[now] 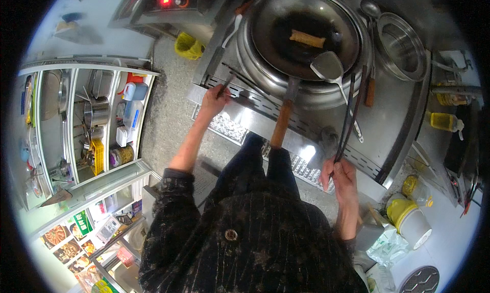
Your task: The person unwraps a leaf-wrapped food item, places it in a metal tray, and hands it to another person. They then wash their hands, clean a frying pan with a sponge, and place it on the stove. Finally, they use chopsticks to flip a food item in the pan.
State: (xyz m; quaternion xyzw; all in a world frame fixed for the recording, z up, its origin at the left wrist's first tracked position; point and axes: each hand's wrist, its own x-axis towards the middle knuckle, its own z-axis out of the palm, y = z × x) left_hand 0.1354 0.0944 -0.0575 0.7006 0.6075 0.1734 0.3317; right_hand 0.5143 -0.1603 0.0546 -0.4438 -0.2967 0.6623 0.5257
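Observation:
A wok (264, 44) with a wooden handle (281, 126) sits on a round steel ring (245, 63) of the stove. One browned, roll-shaped piece of food (307, 38) lies in it. Across the wok's right rim rests a metal spatula (328, 66), its handle pointing towards me. My right hand (342, 182) grips a pair of long dark chopsticks (347, 120), tips away from me and slightly apart. At the stove's front left edge, my left hand (214, 101) pinches a slim dark object (224, 89) that I cannot identify. Thin dark sticks (247, 80) lie just beyond it.
Right of the wok are a steel basin (402, 48) and a ladle (370, 9). A white-handled utensil (232, 30) lies to the left. Shelves (95, 113) with pots and containers stand left. A yellow-lined bin (402, 212) and oil bottles (444, 121) are at right.

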